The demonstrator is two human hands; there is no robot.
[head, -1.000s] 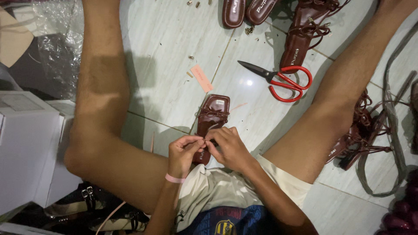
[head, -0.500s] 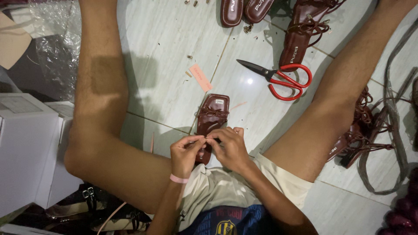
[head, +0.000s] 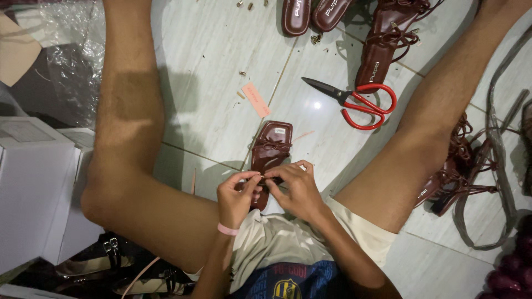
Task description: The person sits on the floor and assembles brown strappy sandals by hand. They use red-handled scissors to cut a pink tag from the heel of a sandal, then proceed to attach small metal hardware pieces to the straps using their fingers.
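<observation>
Both hands are working at the near end of a dark brown strappy sandal [head: 270,152] that is lying on the pale tiled floor [head: 210,66] between the person's spread legs. Left hand [head: 237,194], with a pink band [head: 227,230] at its wrist, is pinching a small fitting on the sandal's strap between thumb and fingertips. Right hand [head: 296,188] is closing on the same spot from the other side, its fingers curled and touching the left hand's fingertips. Red-handled scissors [head: 357,99] are lying shut on the floor, well apart from the hands, near the right leg. A pink paper slip [head: 255,99] is lying just beyond the sandal's toe. More brown sandals [head: 382,50] are sitting at the far edge, and another strappy pair [head: 454,177] is lying beside the right knee. White boxes [head: 33,182] are standing beside the left leg.
</observation>
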